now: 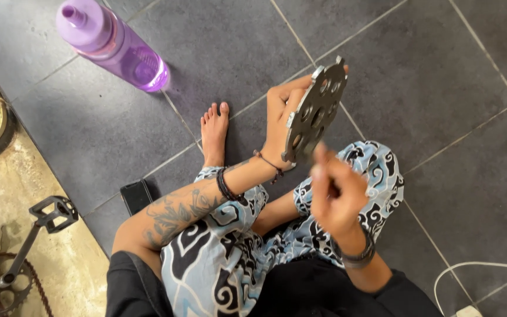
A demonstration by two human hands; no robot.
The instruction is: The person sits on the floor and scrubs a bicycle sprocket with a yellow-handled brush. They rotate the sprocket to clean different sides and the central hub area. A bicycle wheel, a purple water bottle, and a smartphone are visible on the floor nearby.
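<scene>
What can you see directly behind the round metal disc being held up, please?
Behind the metal disc, the left hand supports it; grey floor tiles lie beyond. The palm and most fingers are covered.

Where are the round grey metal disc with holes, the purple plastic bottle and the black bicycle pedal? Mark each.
round grey metal disc with holes (pixel 315 111), head view, perforated face.
purple plastic bottle (pixel 125 54), head view, body.
black bicycle pedal (pixel 55 212), head view, frame.

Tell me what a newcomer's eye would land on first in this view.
First, the round metal disc with holes, held up on edge at centre by the left hand, while the blurred right hand sits just below it. Next, the purple water bottle lying on the grey tiled floor at top left. Then the bicycle pedal and crank at the lower left edge.
</scene>
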